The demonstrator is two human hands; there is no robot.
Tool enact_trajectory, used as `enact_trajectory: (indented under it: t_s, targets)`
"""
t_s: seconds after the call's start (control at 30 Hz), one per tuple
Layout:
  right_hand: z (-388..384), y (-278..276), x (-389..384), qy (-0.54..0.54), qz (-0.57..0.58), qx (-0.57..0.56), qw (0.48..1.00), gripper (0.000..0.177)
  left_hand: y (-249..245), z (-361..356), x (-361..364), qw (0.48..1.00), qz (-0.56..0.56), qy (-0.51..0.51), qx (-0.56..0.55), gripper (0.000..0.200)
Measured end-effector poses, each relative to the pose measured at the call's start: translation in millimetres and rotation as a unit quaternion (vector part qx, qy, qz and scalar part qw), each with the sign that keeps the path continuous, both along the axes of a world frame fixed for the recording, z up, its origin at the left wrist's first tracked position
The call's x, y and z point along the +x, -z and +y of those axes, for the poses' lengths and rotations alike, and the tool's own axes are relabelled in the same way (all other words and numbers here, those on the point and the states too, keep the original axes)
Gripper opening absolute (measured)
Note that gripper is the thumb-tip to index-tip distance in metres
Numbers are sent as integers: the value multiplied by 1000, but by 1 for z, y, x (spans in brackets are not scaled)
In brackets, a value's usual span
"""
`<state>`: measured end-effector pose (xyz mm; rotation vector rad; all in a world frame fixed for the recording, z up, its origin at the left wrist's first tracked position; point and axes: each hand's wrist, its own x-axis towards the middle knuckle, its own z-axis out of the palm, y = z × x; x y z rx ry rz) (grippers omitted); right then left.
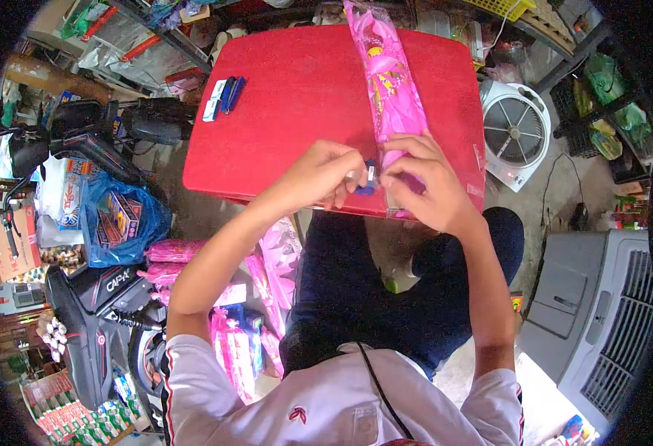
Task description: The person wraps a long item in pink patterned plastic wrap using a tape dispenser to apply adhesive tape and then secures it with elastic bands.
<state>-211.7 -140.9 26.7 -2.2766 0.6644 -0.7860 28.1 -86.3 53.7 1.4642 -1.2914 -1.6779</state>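
Observation:
A long pink item in clear plastic wrap [393, 82] lies across the red table [289, 97], from the far edge to the near edge. My right hand [427, 182] is closed on the near end of this package, fingers bent over the wrap. To its left, my left hand [334, 175] is closed near the table's front edge; what it pinches is too small to make out. Between my hands sits a small dark blue object [367, 178], partly hidden by the left fingers. A blue stapler [232, 94] rests beside a small white and blue box [213, 100] at the table's upper left.
On the left stand a motorbike [89, 327] and a blue plastic bag [115, 223] with boxes. Pink packages [230, 349] lie on the floor below the table. A white fan [516, 130] and a grey air cooler [601, 320] stand on the right.

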Motion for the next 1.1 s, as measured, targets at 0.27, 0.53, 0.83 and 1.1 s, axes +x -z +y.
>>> enact_trajectory:
  t_s: [0.27, 0.53, 0.83, 1.1]
  targets:
    - [-14, -2, -5, -17, 44, -25, 999, 19, -9, -9, -2, 988, -147, 34, -19, 44]
    - [-21, 0, -5, -20, 38, -25, 999, 13, 7, -8, 0, 960, -246, 18, -130, 40]
    - [-19, -4, 0, 5, 75, -73, 994, 16, -3, -11, -14, 880, -428, 51, -202, 42]
    - [-17, -4, 2, 19, 57, -43, 997, 17, -4, -12, -15, 889, -410, 38, -199, 37]
